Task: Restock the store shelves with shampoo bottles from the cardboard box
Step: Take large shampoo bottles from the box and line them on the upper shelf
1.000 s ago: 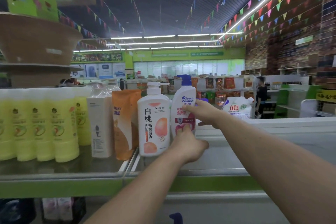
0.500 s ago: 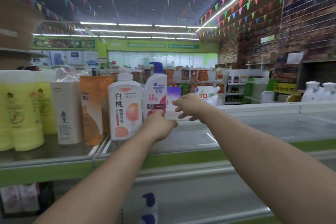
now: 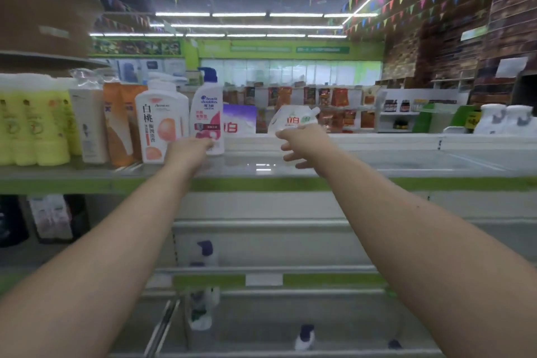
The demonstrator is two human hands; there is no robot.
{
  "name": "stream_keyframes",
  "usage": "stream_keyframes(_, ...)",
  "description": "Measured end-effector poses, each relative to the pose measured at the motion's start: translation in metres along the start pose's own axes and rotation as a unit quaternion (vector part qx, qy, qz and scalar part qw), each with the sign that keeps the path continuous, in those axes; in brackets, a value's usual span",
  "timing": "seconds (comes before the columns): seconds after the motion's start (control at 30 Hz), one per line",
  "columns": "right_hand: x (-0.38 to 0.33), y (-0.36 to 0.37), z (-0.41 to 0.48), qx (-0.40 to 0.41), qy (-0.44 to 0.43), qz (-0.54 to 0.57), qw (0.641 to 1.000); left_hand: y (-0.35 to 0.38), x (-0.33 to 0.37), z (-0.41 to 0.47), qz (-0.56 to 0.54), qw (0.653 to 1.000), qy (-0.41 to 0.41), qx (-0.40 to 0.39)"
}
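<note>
The shampoo bottle (image 3: 207, 113), white with a blue pump cap and a pink lower label, stands upright on the top shelf (image 3: 377, 167). It is just right of a wider white pump bottle (image 3: 161, 122) bearing a peach picture, and close enough that contact between the two cannot be ruled out.

The left hand (image 3: 189, 152) reaches in low, and its fingers (image 3: 209, 143) touch the base of the shampoo bottle. The back of the hand faces the camera, so it cannot be told whether they grip the bottle or only rest against it.

The right hand (image 3: 302, 143) hangs over the shelf to the right, well apart from the bottle. Its fingers (image 3: 290, 156) are loosely curled and spread, holding nothing.

A white refill pouch (image 3: 293, 118) sits behind the right hand and a purple-and-white pack (image 3: 239, 119) behind the bottle.

Left of the peach bottle stand orange pouches (image 3: 119, 122), a tall white bottle (image 3: 88, 122) and a row of yellow bottles (image 3: 35, 125).

On the lower shelves are more blue-capped bottles (image 3: 203, 254), blurred.
</note>
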State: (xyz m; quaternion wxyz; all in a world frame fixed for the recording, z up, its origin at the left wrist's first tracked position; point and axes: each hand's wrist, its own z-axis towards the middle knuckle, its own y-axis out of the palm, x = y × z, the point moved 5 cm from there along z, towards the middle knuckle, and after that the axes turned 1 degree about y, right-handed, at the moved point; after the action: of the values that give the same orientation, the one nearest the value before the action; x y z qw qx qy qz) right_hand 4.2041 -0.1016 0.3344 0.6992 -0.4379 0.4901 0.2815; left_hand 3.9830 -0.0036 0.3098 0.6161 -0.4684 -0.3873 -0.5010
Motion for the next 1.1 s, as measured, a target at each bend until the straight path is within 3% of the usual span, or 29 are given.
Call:
stream_keyframes(0.17,0.032,-0.016,-0.041,-0.035,0.008,0.084,0.996,0.005,-0.021,-0.063,-0.005,0.999,-0.043,0.024)
stream_keyframes(0.3,0.078,-0.002,-0.073,-0.063,0.014,0.076,0.995,0.014,-0.066,-0.11,0.015,0.996,-0.086,0.028)
stream_keyframes(0.63,0.262,0.088,-0.13,-0.152,0.175,0.004,0.973,0.048,-0.239,-0.214,0.038,0.97,-0.24,-0.002)
stream_keyframes(0.93,0.447,0.171,-0.186,-0.202,0.344,-0.082,0.913,0.055,-0.427,-0.297,0.101,0.913,-0.39,-0.059)
stream_keyframes(1.1,0.565,0.219,-0.224,-0.239,0.395,-0.153,0.874,0.065,-0.529,-0.348,0.108,0.882,-0.443,-0.115)
